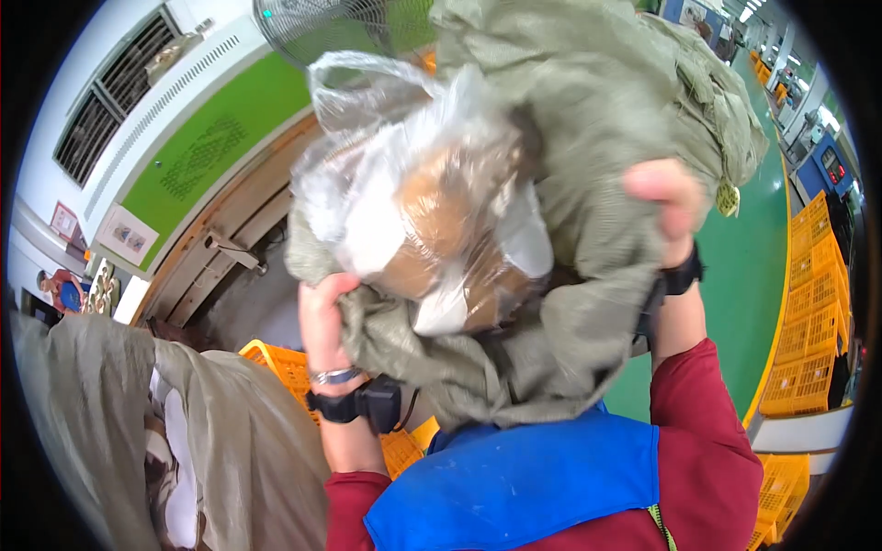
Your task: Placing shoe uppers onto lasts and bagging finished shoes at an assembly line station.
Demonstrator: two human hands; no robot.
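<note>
A grey-green woven sack [597,312] fills the middle of the view, its mouth held open between my hands. At its left rim, my left hand [323,317] is closed around a fold of the fabric. My right hand [669,200], a little blurred, grips the opposite side of the sack. Inside the mouth sits a clear plastic bag [436,220] with loop handles, bulging with brown and white pieces that I cannot identify. Neither hand touches this bag. How deep the sack's contents go is hidden.
At the lower left stands another grey-green sack [248,441], partly open, beside an orange crate [280,363]. A fan [344,23] and a green-and-white machine [207,138] are beyond. Orange crates [804,317] line the right. A person [69,289] is at the far left.
</note>
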